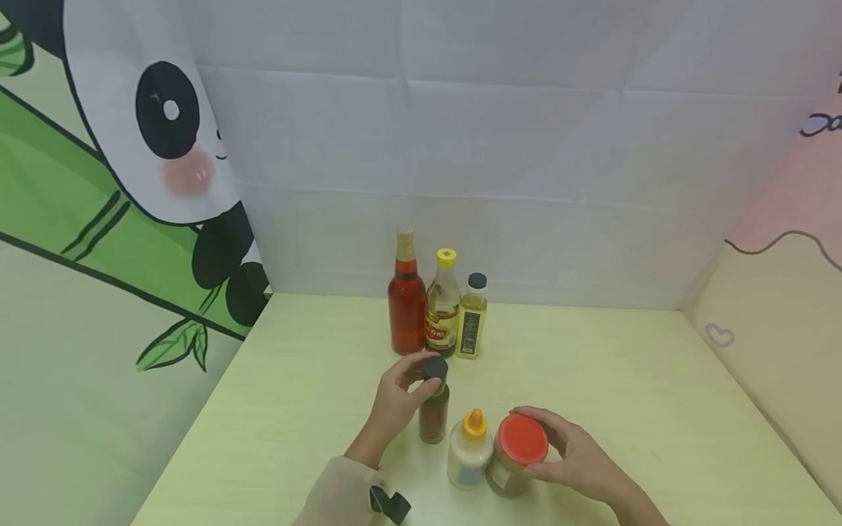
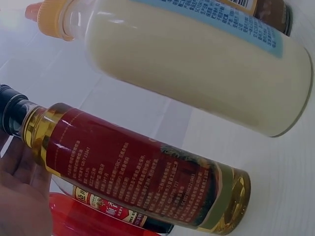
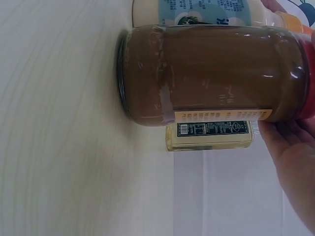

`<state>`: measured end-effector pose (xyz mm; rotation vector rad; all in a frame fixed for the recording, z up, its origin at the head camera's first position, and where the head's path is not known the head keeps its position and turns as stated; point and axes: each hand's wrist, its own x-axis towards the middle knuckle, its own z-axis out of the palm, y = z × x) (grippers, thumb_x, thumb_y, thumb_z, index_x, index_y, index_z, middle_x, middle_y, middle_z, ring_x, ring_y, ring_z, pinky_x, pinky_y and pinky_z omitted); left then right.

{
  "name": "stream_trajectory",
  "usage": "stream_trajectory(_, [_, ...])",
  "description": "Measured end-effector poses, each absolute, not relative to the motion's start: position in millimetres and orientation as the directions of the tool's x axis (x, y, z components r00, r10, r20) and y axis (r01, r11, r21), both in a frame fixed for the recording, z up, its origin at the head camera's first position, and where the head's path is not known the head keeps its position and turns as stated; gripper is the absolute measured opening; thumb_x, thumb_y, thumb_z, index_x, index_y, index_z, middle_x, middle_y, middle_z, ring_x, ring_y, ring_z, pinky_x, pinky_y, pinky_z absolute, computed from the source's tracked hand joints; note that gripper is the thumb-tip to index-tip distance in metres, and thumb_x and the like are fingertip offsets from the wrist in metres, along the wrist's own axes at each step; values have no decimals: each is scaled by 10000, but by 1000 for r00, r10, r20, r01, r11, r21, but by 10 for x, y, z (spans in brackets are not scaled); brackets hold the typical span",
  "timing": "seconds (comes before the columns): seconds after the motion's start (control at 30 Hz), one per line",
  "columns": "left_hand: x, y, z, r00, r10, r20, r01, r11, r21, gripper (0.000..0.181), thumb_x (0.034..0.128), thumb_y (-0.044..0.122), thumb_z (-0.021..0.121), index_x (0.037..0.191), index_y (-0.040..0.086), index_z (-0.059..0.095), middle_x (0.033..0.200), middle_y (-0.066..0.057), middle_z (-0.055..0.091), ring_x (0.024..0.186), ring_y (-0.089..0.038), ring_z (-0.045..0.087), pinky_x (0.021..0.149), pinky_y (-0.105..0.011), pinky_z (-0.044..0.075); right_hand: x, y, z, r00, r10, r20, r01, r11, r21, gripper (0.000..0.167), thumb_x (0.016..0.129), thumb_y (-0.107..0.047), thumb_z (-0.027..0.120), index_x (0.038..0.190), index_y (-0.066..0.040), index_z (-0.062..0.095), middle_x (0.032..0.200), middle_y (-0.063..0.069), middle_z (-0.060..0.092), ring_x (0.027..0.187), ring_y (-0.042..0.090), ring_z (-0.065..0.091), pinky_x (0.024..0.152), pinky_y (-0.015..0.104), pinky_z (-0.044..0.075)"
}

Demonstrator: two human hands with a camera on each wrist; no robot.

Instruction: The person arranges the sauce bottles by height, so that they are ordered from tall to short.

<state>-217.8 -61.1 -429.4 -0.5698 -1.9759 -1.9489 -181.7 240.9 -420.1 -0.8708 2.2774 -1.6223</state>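
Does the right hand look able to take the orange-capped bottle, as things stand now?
Probably not directly: the right hand holds the red-lidded jar, which stands between it and the orange-capped bottle.

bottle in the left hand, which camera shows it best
The left wrist view: the bottle fills much of the picture, nearly whole, its printed red label turned toward the camera. The head view shows it smaller, from above, with the left hand at its black cap. I can't make it out in the right wrist view.
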Motion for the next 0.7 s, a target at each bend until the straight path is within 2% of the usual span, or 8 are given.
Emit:
stream_trajectory(0.13, [-2186, -608, -4297, -868, 70, 492, 493, -6, 870, 331, 866, -20, 668, 1190, -61, 615, 1080, -180, 643, 928, -165, 629, 872, -401, 519, -1821, 2410, -4209, -805, -572, 157, -336, 223, -915, 622, 831, -78, 771, 1375, 18, 485, 1348, 182, 536, 1245, 0, 439, 1014, 176, 333])
stream_trajectory(0.37, [-2196, -605, -4306, -888, 53, 456, 457, 16, 889, 327, 848, -23, 711, 1168, -36, 647, 1042, -97, 679, 969, -191, 643, 880, -413, 518, -1833, 2411, -4220, -804, -575, 155, -341, 230, -912, 627, 828, -87, 776, 1373, 21, 484, 1349, 175, 540, 1250, -2, 433, 1017, 176, 332])
stream_trajectory(0.6, [-2190, -592, -4260, -887, 50, 459, 461, 33, 887, 310, 851, -26, 715, 1154, -43, 654, 1013, -150, 680, 947, -231, 651, 893, -437, 513, -1851, 2408, -4186, -807, -574, 136, -351, 281, -893, 634, 815, -150, 801, 1356, -2, 506, 1317, 123, 569, 1227, 36, 471, 1012, 200, 361])
stream_trajectory(0.7, [-2186, -586, -4233, -894, 48, 445, 446, 28, 895, 308, 854, -28, 712, 1156, -43, 655, 1034, -163, 675, 954, -247, 650, 900, -408, 512, -1856, 2408, -4167, -806, -576, 134, -357, 293, -887, 628, 811, -165, 807, 1345, -7, 516, 1301, 106, 580, 1217, 62, 490, 1007, 214, 377])
